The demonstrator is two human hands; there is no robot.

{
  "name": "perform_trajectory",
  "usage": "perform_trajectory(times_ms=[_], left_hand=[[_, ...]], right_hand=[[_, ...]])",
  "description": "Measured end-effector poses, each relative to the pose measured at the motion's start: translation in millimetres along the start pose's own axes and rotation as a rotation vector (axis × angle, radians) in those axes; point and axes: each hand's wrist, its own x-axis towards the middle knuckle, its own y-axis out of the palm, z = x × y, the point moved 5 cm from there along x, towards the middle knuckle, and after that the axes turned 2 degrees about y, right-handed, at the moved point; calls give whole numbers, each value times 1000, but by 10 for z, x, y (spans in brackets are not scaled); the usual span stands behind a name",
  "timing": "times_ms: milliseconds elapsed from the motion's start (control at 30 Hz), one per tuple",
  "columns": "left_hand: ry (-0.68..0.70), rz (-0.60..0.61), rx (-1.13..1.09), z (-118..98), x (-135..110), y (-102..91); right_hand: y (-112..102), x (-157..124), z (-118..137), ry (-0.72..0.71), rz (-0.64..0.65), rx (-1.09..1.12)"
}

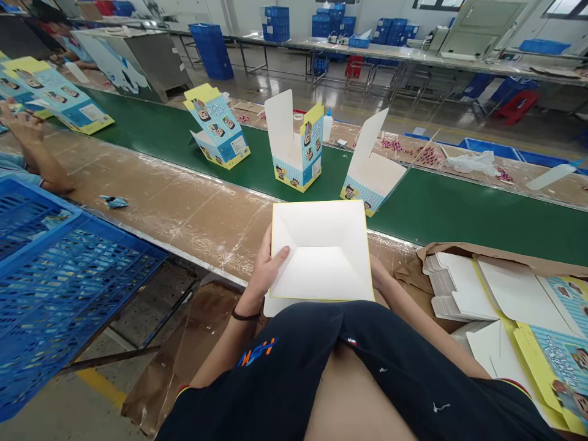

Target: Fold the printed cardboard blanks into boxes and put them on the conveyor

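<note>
Black T-shirt point(294, 373) in foreground: left hand point(266, 269) grasps an open white-lined carton point(321, 257), thumb inside to hold it square above the worktop point(184, 226); right hand point(377, 272) mostly hidden, grip indeterminate.

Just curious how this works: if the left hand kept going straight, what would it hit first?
Most likely the white cardboard box it is holding: the left hand already touches it, with the thumb resting inside.

Far beyond the fingers point(281, 251), long steel-legged workbenches point(367, 52) line a white wall point(206, 12), with stacked blue plastic crates point(209, 52) nearby. Bright windows point(565, 9) sit high to the right, and light gleams on the polished floor point(285, 82). A red plastic stool point(517, 107) stands far right; a yellow floor stripe point(101, 387) runs below-left of the fingers.
</note>
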Motion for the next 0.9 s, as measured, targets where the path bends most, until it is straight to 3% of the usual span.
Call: perform_trajectory(times_ms=[100, 200, 333, 400, 500, 600, 667, 733, 833, 900], left_hand=[[-25, -68, 5, -89, -28, -225], [41, -215, -62, -374, -84, -523], [341, -445, -157, -939, -35, -845], [411, -507, -203, -1001, 70, -900], [289, -592, -169, -606, 239, -917], [-45, -536, 9, 187, 319, -853], [-233, -452, 156, 705, 285, -777], [-357, -373, 350, 1091, 206, -689], [-429, -323, 453, 1411, 56, -550], [-420, -302, 523, 1507, -35, -465]], right_hand=[[111, 122, -11, 30, 61, 63], [154, 343, 284, -2, 86, 187], [-1, 522, 1277, -306, 71, 408], [-189, 418, 1848, -507, -24, 352], [-550, 18, 2532, -859, -177, 190], [-1027, -340, 2767, -1067, -415, -107], [-1414, -343, 2675, -975, -623, -382], [-1839, -178, 2447, -762, -808, -614], [-2419, 155, 1974, -398, -1004, -928], [-2727, 316, 1613, -173, -1042, -1094]])
